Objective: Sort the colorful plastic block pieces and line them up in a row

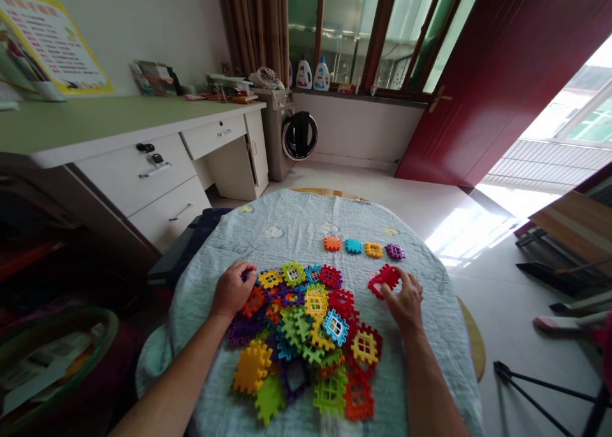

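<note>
My right hand (405,295) pinches a red interlocking plastic tile (378,284), a square frame with a notched edge, at the right of the pile. My left hand (233,290) is curled at the pile's left edge, its fingertips closed around a dark purple tile (246,274) that is mostly hidden. Between my hands lies a heap of notched tiles, among them a yellow window tile (316,303), a light blue window tile (335,327) and a solid orange-yellow tile (252,367). Beyond them, an orange tile (331,243), a blue tile (353,246), a yellow tile (373,250) and a purple tile (395,251) form a row.
A pale blue cloth (287,233) covers the round table. To the left stands a white desk (162,169) with drawers, and behind it a washing machine (280,137) with its door open. Black tripod legs (526,376) stand on the floor at the right.
</note>
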Demonstrator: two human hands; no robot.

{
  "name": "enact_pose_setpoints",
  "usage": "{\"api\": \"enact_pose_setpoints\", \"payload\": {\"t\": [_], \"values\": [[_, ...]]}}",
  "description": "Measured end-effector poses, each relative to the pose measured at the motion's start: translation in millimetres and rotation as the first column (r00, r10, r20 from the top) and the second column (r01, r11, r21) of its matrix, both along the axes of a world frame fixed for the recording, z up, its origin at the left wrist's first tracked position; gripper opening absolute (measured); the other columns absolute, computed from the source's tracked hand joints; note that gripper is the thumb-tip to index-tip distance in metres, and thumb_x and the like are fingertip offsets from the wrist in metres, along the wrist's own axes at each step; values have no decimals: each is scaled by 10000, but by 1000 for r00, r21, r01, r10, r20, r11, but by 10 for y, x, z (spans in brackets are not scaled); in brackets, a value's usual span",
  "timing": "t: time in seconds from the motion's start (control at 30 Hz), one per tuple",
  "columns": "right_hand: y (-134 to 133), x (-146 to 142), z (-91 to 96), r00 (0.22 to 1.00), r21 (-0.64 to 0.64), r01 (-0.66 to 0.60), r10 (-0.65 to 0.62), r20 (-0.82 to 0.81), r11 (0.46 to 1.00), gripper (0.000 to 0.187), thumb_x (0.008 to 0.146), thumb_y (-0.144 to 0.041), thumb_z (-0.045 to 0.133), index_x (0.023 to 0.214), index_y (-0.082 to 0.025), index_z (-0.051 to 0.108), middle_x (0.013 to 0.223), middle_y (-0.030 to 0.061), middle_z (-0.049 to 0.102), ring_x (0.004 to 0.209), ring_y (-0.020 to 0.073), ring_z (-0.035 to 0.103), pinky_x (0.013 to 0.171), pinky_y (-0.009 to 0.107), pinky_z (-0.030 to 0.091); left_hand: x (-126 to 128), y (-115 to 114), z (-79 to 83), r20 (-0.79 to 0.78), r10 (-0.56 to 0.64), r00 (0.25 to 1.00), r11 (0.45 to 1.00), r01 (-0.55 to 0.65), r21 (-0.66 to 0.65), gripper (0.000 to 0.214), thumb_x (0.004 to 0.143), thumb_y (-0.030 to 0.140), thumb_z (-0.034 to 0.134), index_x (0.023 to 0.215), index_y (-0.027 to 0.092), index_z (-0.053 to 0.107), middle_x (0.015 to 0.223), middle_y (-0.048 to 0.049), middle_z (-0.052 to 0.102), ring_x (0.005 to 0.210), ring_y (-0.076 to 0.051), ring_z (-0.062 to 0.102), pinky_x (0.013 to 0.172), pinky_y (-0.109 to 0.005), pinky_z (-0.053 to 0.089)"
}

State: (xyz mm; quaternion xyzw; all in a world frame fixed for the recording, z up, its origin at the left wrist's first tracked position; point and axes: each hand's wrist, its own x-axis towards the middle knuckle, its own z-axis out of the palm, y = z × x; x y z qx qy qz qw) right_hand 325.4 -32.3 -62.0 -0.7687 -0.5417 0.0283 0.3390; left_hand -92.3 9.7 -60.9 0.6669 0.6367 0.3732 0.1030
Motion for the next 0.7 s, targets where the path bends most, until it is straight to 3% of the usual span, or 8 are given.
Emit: {"api": "enact_pose_setpoints", "payload": {"t": [0.17,0.33,0.7], "values": [[-38,-3,0,996,-205,3,17,93,979,532,744,-476,555,1206,-221,620,1216,117,581,1153,342,479,937,471,361,-4,0,-12,3,2,1000,1000,-2,0,215,786,345,473,778,211,641,851,-67,699,855,-236,661,838,-342,509],[-65,-77,59,983,-326,25,35,178,945,455,768,-435,538,1163,-229,631,1187,114,568,1118,333,492,938,482,355,-3,1,-7,4,1,1000,1000,-1,-2,213,789,355,471,783,218,634,854,-64,700,859,-233,657,849,-339,505],[-57,-130,77,978,-359,27,49,201,933,494,803,-520,526,1192,-229,614,1186,115,572,1109,327,506,934,482,357,1,-4,15,4,-4,1000,1000,4,-7,214,791,344,472,785,213,640,851,-65,702,856,-230,657,847,-340,505]]}}
